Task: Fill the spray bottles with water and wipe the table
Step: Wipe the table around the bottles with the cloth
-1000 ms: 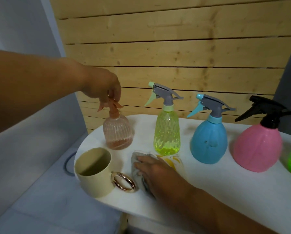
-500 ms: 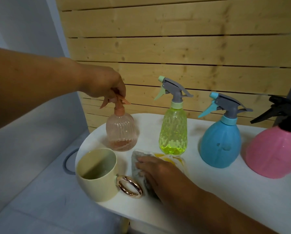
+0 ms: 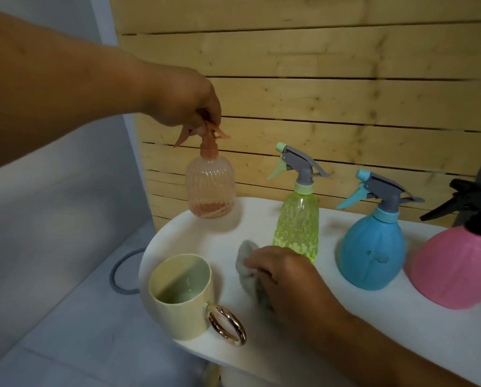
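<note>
Now, step in hand: wiping the table (image 3: 345,325) under the lifted bottle.
Left hand (image 3: 186,104): fingers pinching the orange spray bottle (image 3: 210,188) by its trigger head; it looks raised just over the table's far-left end.
Right hand (image 3: 284,277): fingers lie over the grey cloth (image 3: 246,270), pressing it to the table, between the mug (image 3: 182,297) and the green spray bottle (image 3: 296,227).
Doing it well: probably sweep the cloth left under the raised bottle, keep the bottle upright, avoid nudging the mug near the edge.
</note>
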`<state>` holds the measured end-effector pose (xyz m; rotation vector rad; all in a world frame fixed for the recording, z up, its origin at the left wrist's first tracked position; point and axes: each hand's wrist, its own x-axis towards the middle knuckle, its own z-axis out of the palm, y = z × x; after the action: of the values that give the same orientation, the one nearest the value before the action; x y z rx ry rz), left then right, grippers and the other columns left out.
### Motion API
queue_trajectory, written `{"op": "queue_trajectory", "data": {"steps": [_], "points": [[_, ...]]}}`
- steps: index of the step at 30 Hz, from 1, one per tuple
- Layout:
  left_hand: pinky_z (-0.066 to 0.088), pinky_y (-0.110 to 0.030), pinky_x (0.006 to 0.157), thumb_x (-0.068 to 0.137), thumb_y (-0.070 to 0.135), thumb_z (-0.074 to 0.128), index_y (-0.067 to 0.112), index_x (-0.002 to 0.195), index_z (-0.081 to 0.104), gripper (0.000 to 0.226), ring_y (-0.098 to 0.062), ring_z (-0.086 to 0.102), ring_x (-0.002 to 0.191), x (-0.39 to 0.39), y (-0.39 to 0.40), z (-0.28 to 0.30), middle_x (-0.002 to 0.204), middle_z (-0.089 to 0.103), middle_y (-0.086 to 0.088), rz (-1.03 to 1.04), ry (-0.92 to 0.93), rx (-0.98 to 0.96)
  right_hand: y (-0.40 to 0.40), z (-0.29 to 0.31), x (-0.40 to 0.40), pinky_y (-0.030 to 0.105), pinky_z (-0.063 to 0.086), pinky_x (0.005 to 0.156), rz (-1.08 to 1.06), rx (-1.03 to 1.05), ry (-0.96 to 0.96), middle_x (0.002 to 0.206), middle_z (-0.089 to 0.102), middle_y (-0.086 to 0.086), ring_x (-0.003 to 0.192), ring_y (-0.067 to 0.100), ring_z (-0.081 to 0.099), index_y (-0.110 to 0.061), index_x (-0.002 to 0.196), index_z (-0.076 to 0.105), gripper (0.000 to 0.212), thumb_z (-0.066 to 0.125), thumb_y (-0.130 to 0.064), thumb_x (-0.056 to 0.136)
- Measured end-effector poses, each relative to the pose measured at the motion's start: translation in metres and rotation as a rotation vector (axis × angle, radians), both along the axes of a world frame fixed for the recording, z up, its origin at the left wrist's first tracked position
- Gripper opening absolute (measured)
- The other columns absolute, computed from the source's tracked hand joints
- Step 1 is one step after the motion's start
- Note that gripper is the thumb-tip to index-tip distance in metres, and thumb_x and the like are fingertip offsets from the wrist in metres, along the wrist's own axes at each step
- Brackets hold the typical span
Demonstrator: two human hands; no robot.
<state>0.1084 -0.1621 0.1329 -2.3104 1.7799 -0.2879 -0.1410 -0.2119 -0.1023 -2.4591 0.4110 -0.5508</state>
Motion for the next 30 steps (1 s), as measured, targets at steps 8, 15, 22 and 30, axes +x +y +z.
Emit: {"op": "queue_trajectory", "data": {"steps": [8,15,22,30], "points": [[0.044,-0.035,0.080,0.097,0.022,0.068,0.023,0.120,0.070,0.024,-0.002,0.059,0.084,-0.003,0.003,0.036,0.092,0.068,0.013,0.014,-0.039,-0.089,0.010,0.012,0.093,0.036,0.049,0.093,-0.002,-0.085,-0.016,0.119,0.066,0.012,0.111,0.030,0.060,-0.009,0.121,0.071,0.032,0.051,-0.002,0.097],[0.043,-0.033,0.074,0.097,0.022,0.069,0.027,0.115,0.070,0.019,-0.004,0.060,0.084,-0.007,-0.007,0.027,0.091,0.069,0.013,0.006,-0.054,-0.038,-0.008,-0.027,0.152,0.042,0.030,0.115,0.215,-0.379,0.258,0.145,0.048,0.008,0.134,0.030,0.040,-0.022,0.138,0.058,0.040,0.044,-0.040,0.105],[0.041,-0.028,0.069,0.097,0.020,0.068,0.024,0.119,0.070,0.022,-0.003,0.058,0.081,-0.006,-0.015,0.006,0.088,0.066,0.014,0.011,-0.053,-0.023,-0.025,-0.041,0.132,0.044,0.010,0.124,-0.063,-0.481,0.331,0.163,0.023,0.016,0.149,0.031,0.020,-0.011,0.154,0.032,0.055,0.042,-0.029,0.102],[0.043,-0.028,0.068,0.099,0.017,0.065,0.020,0.114,0.071,0.017,-0.005,0.057,0.078,-0.020,-0.026,-0.021,0.084,0.065,0.011,0.004,-0.001,0.014,-0.009,-0.050,0.064,0.034,0.014,0.123,0.098,-0.339,0.271,0.160,0.032,0.005,0.150,0.022,0.024,-0.017,0.152,0.039,0.050,0.042,-0.025,0.104]]}}
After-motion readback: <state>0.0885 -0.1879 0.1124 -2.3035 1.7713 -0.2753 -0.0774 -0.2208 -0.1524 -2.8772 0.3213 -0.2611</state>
